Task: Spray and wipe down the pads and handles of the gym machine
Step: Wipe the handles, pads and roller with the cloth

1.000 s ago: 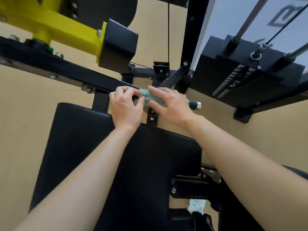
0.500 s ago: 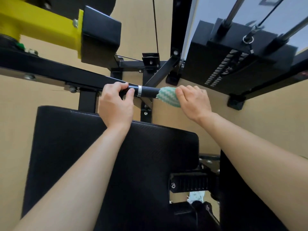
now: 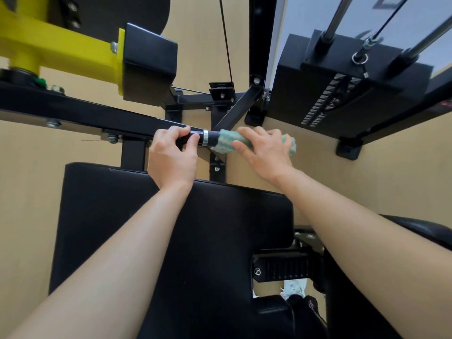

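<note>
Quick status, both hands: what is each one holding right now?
Left hand: closed, gripping the handle bar.
Right hand: closed on the cloth, which is wrapped round that bar.

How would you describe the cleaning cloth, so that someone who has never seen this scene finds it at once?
Start at the large black pad in the middle; just above its top edge a black handle runs sideways. The cloth is wrapped around that handle under the right hand. Its green-and-white pattern sets it apart from the black parts around it.
</note>
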Action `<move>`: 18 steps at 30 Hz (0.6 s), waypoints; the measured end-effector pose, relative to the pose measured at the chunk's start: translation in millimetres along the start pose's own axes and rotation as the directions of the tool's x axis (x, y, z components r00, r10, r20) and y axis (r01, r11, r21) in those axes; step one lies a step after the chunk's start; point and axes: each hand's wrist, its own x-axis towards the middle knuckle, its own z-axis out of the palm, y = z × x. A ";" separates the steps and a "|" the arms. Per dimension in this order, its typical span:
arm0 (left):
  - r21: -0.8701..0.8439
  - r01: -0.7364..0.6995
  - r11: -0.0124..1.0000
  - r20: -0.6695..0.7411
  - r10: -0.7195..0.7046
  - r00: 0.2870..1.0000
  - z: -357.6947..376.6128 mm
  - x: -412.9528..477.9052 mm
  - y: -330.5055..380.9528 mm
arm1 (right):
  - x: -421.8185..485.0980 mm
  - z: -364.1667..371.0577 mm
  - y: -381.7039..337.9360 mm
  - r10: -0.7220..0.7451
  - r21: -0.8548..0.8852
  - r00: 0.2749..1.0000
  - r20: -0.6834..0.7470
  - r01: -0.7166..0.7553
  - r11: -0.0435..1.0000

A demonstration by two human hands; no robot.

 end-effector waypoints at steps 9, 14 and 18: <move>-0.005 0.016 1.000 0.005 -0.016 1.000 -0.2 -1.0 1.8 | -43.9 -4.6 26.0 0.740 0.808 0.670 -0.060 -0.403 0.431; -0.004 0.007 1.000 0.016 -0.007 1.000 -1.6 0.5 0.8 | -47.8 -0.7 11.5 0.606 0.831 0.622 0.495 -0.136 -0.539; -0.011 -0.008 1.000 0.018 0.008 1.000 -1.3 1.1 -2.8 | -34.8 -13.4 -13.2 0.444 0.624 0.716 0.538 0.015 -0.781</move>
